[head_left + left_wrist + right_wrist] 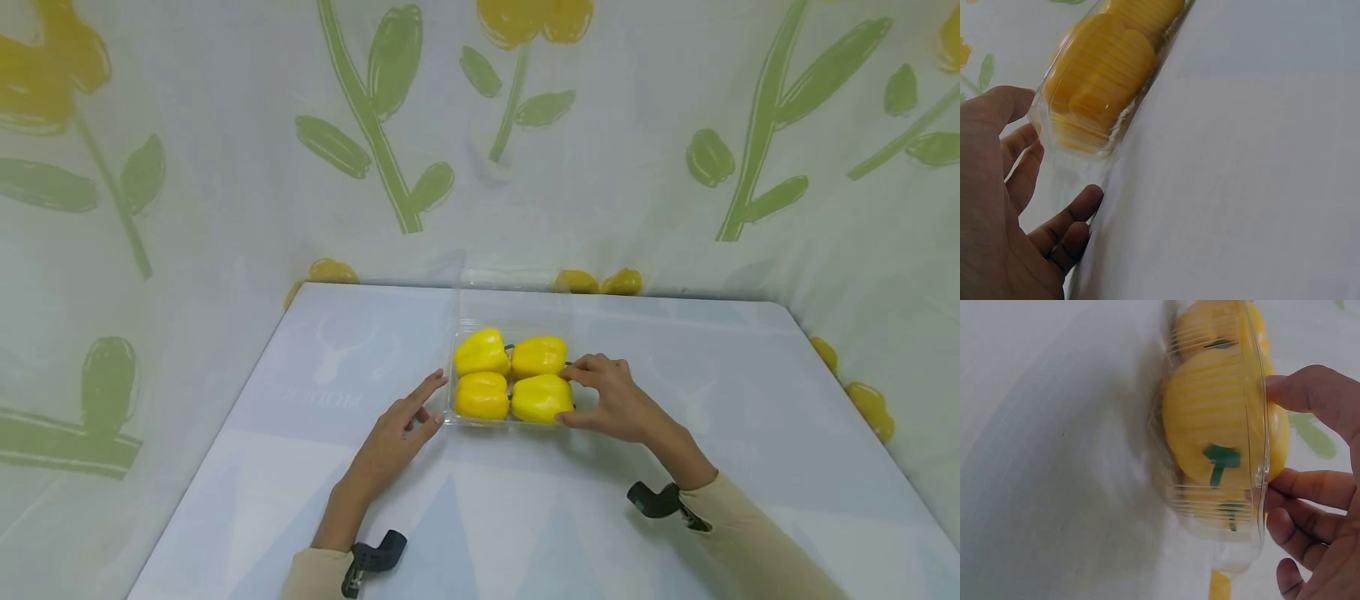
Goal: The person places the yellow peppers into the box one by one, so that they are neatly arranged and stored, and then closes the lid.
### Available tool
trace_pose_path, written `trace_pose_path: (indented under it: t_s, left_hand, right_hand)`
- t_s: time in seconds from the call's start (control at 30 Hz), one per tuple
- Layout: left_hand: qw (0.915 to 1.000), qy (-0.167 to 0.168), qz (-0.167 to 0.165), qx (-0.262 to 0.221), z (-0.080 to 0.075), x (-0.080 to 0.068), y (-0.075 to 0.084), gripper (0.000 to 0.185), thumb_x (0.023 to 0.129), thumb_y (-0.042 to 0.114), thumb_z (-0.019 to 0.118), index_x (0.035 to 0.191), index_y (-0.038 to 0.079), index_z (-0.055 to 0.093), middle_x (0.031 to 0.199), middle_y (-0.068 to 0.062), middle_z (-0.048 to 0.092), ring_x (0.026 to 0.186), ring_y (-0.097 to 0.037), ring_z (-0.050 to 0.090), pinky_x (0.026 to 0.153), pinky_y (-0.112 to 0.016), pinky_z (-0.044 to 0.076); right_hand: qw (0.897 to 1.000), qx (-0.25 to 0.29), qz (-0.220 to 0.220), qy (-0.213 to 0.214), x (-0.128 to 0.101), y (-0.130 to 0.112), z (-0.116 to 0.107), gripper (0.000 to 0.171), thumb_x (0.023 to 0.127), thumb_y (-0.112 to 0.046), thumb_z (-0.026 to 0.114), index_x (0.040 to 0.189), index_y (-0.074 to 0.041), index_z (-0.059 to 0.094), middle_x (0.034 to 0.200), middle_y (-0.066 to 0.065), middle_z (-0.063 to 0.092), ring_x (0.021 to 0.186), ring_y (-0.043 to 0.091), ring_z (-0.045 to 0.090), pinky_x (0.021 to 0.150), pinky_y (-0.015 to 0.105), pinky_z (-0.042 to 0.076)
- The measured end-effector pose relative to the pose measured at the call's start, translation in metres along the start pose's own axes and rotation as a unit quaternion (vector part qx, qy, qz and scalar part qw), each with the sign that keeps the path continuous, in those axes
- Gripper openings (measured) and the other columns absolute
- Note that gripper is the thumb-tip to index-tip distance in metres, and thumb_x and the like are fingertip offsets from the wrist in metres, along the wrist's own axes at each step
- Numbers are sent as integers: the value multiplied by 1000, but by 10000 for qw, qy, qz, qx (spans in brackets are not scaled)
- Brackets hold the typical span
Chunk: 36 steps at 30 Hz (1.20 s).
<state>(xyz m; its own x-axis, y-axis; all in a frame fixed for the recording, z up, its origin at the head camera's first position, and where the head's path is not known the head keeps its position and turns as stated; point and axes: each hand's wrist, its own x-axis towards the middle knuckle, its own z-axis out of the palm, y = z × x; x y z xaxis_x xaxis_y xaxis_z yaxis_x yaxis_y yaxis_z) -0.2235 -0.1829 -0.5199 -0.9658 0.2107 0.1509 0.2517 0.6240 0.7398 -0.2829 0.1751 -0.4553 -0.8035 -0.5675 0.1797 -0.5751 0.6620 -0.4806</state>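
Note:
A clear plastic clamshell box holds several yellow bell peppers, two at the back and two in front. My right hand reaches over the box's right rim, thumb and fingers at either side of the front right bell pepper. In the right wrist view, the green stem of that pepper shows through the ribbed wall. My left hand is beside the box's left wall, its fingers spread and fairly straight. In the left wrist view, its fingertips are right at the rim.
The box's clear lid stands raised at the back. Box and peppers rest on a pale table with a faint printed pattern. Behind and around it hangs a white cloth with yellow flowers and green leaves.

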Motion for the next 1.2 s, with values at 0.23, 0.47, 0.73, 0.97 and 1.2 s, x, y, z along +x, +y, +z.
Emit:
trace_pose_path:
  t_s: [0.23, 0.47, 0.73, 0.97, 1.2]
  left_hand:
    - [10000, 32, -26, -13, -7, -1, -1, 56, 103, 42, 55, 155, 42, 34, 153, 27, 34, 90, -14, 49, 78, -37, 44]
    - [10000, 22, 47, 34, 0, 1, -2, 56, 102, 43, 55, 155, 41, 35, 155, 25, 32, 89, -11, 50, 78, -35, 45]
    - [10000, 6, 46, 63, 5, -2, -1, 57, 102, 43, 55, 155, 41, 34, 155, 24, 33, 88, -11, 49, 77, -33, 45]
    - [9999, 51, 23, 96, 2, -2, 2, 56, 103, 44, 54, 155, 40, 35, 155, 27, 32, 88, -11, 49, 76, -34, 45]
    - [9999, 14, 19, 97, 2, -2, 4, 56, 103, 45, 53, 155, 39, 36, 155, 25, 33, 87, -12, 49, 75, -33, 44]
  right_hand:
    - [9982, 180, 462, -344, 11, -8, -1, 61, 80, -39, 84, 128, -6, 67, 121, 9, 58, 109, 27, 51, 89, 48, 28]
    - [9908, 1146, 688, -193, -5, 1, 5, 63, 83, -37, 83, 137, -12, 61, 135, 6, 54, 124, 32, 44, 99, 58, 37]
    - [9544, 2229, 1353, 1451, -14, 14, 12, 43, 97, -34, 68, 132, -11, 61, 128, 3, 60, 113, 24, 53, 93, 33, 45]
    - [8673, 3357, 2554, 2644, -4, 28, 31, 49, 99, -44, 61, 129, -5, 62, 120, 6, 64, 106, 21, 55, 87, 22, 46]
    - [8359, 3627, 3003, 2820, 6, 46, 48, 42, 101, -43, 57, 124, -9, 65, 116, 6, 65, 103, 20, 56, 86, 20, 46]
